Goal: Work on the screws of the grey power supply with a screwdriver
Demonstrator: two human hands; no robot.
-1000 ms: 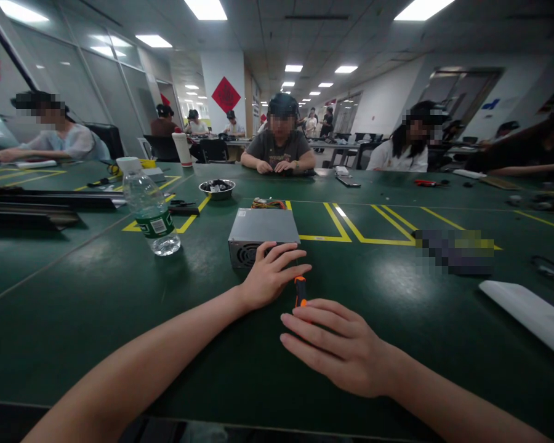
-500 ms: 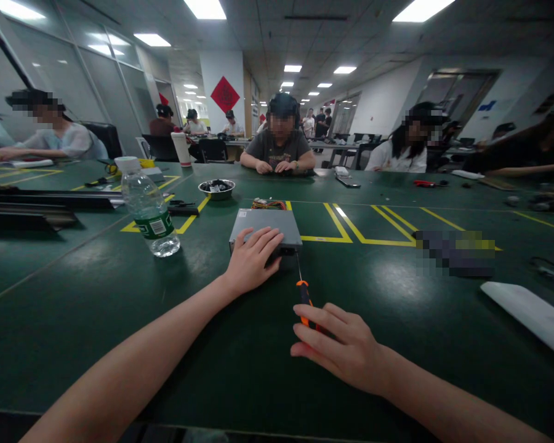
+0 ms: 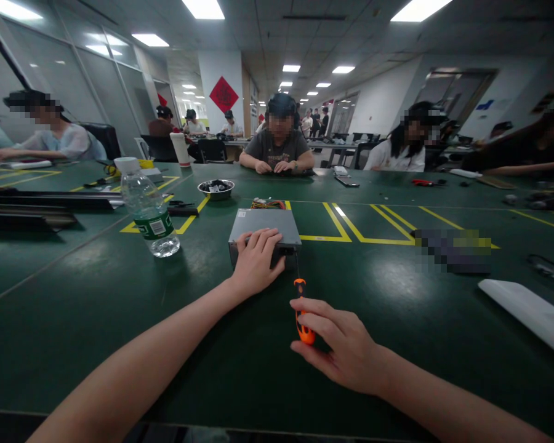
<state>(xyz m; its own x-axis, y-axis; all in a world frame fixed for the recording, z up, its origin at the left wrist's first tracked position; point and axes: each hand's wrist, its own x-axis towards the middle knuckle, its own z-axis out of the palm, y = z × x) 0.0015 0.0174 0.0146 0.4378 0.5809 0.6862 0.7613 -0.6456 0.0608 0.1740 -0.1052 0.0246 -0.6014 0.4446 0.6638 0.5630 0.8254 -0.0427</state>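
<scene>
On green office table [image 3: 96, 295], left hand [image 3: 256, 261] lies flat on grey box [image 3: 263, 221], right hand [image 3: 346, 351] grips screwdriver [image 3: 303, 329].

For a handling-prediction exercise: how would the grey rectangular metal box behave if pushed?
The grey rectangular metal box looks rigid, low and wide: probably slides, unlikely to tip. The left hand bracing it against the orange-handled screwdriver suggests it may shift easily.

green tables [image 3: 74, 289], glass wall [image 3: 96, 80], ceiling light panels [image 3: 203, 7]
</scene>
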